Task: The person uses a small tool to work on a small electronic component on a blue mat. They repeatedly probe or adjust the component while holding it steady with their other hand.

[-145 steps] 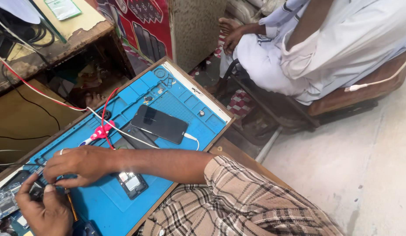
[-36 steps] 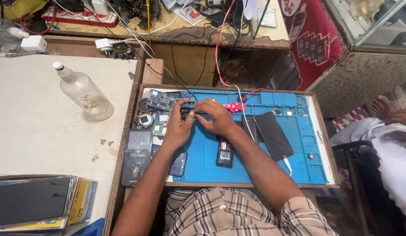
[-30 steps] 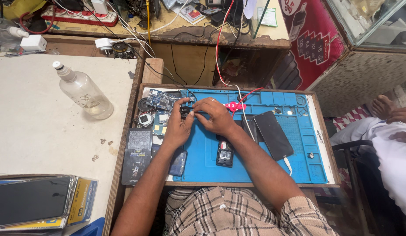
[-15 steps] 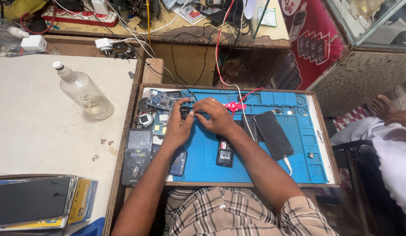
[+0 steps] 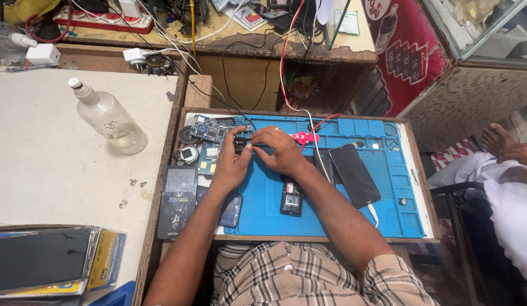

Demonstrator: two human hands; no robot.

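Note:
My left hand and my right hand meet at the upper left of a blue work mat. Together they pinch a small black part; the fingers hide most of it. Just left of the hands lies a blue circuit board. Below my right wrist an opened phone lies on the mat. A black phone with a white cable lies to the right, and a pink clip on red wires sits right beside my right hand.
A clear plastic bottle stands on the white table at left. Flat dark packages lie at the tray's left edge. Boxed items are stacked bottom left. Cables and a power strip crowd the back shelf. Another person's foot shows at right.
Since 4.8 s ago the view has swung from the right side back over the mat. Over the last second both hands have stayed at the same spot on the small part.

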